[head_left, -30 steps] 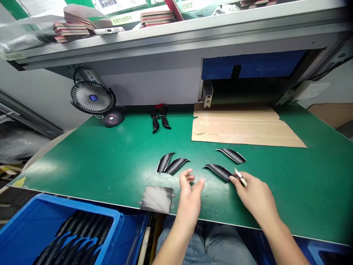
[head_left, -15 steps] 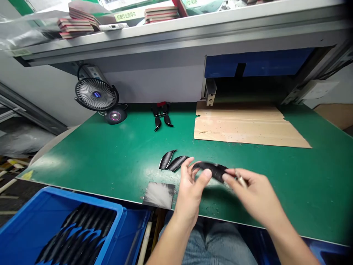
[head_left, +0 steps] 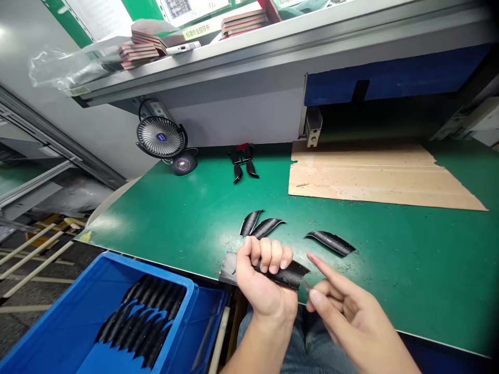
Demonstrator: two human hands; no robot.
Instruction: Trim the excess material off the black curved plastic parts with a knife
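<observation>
Head view showed your green workbench (head_left: pixel 163 218) filling most of the frame, with a sheet of cardboard (head_left: pixel 374 174) lying flat toward its far right edge and a blue bin (head_left: pixel 89 291) of dark curved parts standing below its near left corner. A small desk fan (head_left: pixel 161 137) stood at the far left edge, and a pair of cutters (head_left: pixel 242 162) lay near the far edge at the middle. Two curved black strips (head_left: pixel 261 224) rested side by side, touching, just inside the near edge, with a third strip (head_left: pixel 330 242) lying apart to their right. Your left hand (head_left: pixel 262 283) was clenched around a curved black piece (head_left: pixel 288 275), held over the near edge of the workbench. Your right hand (head_left: pixel 343 306) hovered just beside that piece's free end, forefinger stretched out; whether it gripped anything, I could not tell.
</observation>
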